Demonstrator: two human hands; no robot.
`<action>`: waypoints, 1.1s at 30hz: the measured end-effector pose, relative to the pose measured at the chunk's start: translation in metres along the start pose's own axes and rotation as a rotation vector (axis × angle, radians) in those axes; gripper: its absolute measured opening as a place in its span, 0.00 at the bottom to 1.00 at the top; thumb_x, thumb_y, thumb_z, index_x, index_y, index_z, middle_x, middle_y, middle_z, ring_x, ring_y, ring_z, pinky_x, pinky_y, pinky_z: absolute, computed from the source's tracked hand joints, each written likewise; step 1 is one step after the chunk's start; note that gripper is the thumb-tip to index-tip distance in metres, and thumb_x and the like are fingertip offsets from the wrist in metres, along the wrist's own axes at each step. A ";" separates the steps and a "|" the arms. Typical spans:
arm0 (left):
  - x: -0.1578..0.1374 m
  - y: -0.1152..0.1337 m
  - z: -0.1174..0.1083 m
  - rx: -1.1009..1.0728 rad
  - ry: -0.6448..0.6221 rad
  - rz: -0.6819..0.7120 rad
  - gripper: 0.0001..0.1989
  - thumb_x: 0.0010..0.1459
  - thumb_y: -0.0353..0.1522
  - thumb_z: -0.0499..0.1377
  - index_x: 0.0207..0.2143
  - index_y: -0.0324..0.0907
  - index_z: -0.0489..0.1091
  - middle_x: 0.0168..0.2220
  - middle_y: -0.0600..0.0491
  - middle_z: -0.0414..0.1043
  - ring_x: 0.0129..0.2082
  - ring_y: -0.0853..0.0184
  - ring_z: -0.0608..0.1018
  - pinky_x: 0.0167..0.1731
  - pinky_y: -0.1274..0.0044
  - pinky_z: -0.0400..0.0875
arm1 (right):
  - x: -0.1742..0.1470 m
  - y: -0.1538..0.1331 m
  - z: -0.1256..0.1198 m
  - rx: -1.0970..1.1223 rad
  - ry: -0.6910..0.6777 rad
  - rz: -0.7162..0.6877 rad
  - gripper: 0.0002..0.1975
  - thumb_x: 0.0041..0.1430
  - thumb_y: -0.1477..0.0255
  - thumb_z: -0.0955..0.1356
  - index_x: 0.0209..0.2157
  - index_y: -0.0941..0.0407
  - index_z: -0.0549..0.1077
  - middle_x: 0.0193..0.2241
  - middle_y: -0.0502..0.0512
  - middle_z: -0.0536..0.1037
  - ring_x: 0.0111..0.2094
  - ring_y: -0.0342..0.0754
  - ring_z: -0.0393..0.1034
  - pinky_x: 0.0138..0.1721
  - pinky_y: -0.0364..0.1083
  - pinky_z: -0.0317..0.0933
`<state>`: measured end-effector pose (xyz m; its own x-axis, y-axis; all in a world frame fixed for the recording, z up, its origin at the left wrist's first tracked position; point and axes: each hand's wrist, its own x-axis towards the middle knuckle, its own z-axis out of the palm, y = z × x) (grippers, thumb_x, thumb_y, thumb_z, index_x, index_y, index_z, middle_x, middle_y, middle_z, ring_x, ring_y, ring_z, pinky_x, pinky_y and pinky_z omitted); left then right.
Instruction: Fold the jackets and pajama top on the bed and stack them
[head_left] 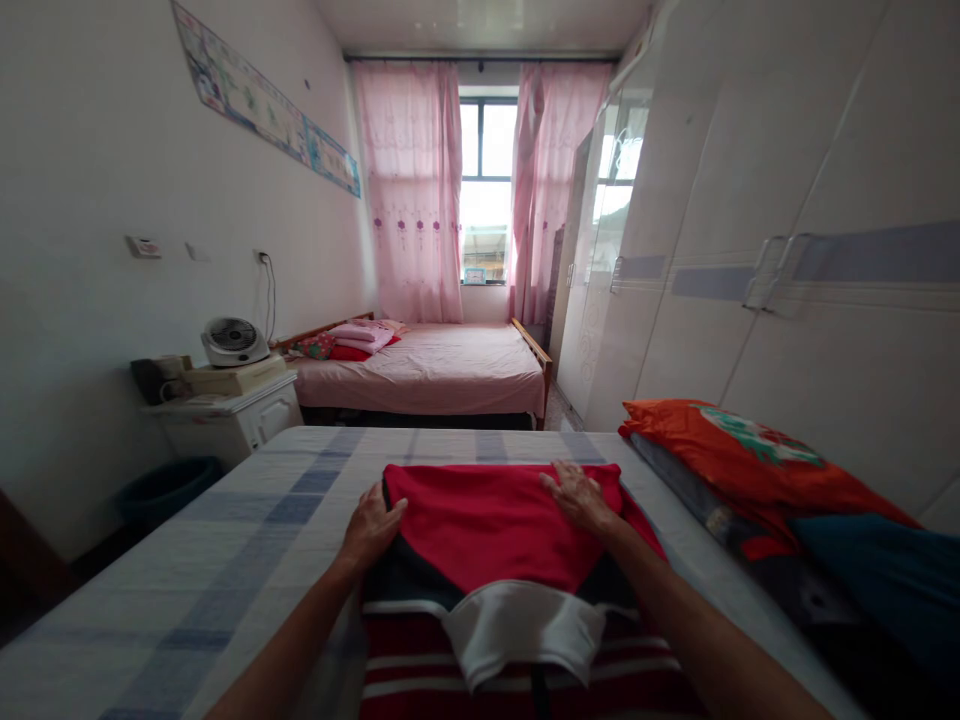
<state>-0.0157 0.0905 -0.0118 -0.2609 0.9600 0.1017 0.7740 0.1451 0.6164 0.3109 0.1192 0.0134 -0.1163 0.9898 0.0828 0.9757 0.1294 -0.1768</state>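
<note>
A red, black and white collared shirt [487,510] lies partly folded on the bed in front of me, its white collar [529,625] toward my body. My left hand [373,527] rests at the shirt's left edge, thumb over the red cloth and fingers pointing forward along the side. On the right part of the red panel lies my right hand [581,495], palm down with fingers spread near the far fold. Neither hand lifts the fabric.
The shirt is on a striped bed sheet [277,520]. To the right are folded clothes, an orange garment [750,450] and a dark teal one [885,570]. A fan [234,342] stands on a white cabinet [259,410]; a pink bed [442,365] and white wardrobe [690,250] are beyond.
</note>
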 end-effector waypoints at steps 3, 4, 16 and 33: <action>-0.015 -0.002 -0.015 -0.158 -0.127 -0.095 0.23 0.53 0.43 0.52 0.40 0.31 0.69 0.38 0.39 0.74 0.45 0.48 0.74 0.43 0.64 0.68 | 0.008 -0.032 -0.005 0.052 0.002 -0.016 0.31 0.63 0.57 0.50 0.62 0.56 0.52 0.64 0.59 0.51 0.63 0.54 0.43 0.59 0.55 0.42; -0.021 -0.002 -0.019 -0.220 -0.189 -0.126 0.23 0.52 0.45 0.53 0.36 0.32 0.70 0.34 0.40 0.75 0.41 0.48 0.77 0.39 0.65 0.70 | 0.009 -0.042 -0.003 0.068 0.001 -0.022 0.32 0.62 0.55 0.50 0.63 0.57 0.50 0.64 0.59 0.49 0.64 0.55 0.41 0.59 0.56 0.41; -0.066 0.021 -0.026 -1.079 -0.480 -0.303 0.19 0.44 0.33 0.63 0.40 0.39 0.67 0.28 0.50 0.78 0.30 0.59 0.80 0.33 0.70 0.75 | -0.040 -0.057 0.018 0.109 -0.083 -0.126 0.33 0.60 0.56 0.54 0.63 0.58 0.49 0.65 0.56 0.46 0.65 0.53 0.36 0.61 0.56 0.34; -0.081 0.244 0.053 -1.050 -0.657 0.267 0.21 0.49 0.30 0.58 0.47 0.37 0.66 0.29 0.53 0.71 0.22 0.72 0.73 0.23 0.80 0.69 | -0.174 0.008 0.009 0.174 -0.176 -0.424 0.28 0.53 0.63 0.65 0.56 0.51 0.65 0.57 0.58 0.65 0.57 0.60 0.58 0.57 0.58 0.52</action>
<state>0.2247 0.0603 0.0890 0.3997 0.9114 0.0980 -0.1495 -0.0406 0.9879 0.3374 -0.0515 -0.0111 -0.5411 0.8408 0.0187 0.7918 0.5168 -0.3254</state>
